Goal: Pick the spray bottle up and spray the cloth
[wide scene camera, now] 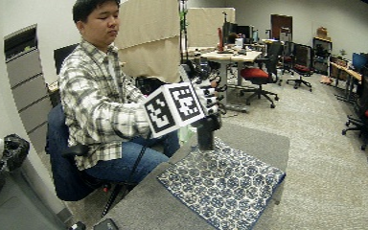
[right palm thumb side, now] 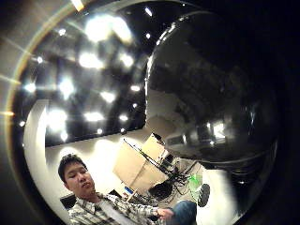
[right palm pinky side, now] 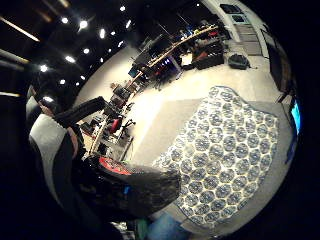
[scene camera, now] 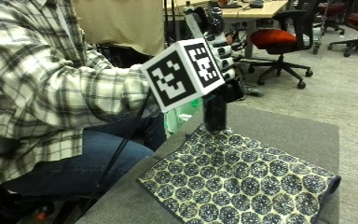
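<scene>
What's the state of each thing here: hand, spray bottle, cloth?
Gloved right hand: raised above the table, gripping the spray bottle.
Spray bottle: dark, held upright, lifted over the cloth's near edge.
Cloth: blue-patterned, spread flat on the grey table; wetness cannot be told.

Cloth (scene camera: 241, 179) lies flat on the table (scene camera: 291, 130), reaching its near right edge. Spray bottle (scene camera: 216, 112) held above the cloth's far corner in the right hand (scene camera: 219, 51), off the table.
</scene>
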{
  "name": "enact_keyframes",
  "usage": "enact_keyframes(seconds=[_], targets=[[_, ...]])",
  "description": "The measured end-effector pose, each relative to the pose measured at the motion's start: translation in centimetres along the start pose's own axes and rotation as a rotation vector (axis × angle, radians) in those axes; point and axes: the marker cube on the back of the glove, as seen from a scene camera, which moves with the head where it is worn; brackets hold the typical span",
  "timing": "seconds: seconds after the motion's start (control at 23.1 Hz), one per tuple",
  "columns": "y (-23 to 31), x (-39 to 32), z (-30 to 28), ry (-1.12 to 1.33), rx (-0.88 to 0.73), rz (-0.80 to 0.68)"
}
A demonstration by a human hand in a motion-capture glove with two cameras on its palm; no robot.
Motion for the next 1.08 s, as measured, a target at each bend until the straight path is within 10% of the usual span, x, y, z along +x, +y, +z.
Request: enact_keyframes(seconds=[1.08], targets=[[-4.1,9.3,18.1,-0.033,-0.227,-0.062]])
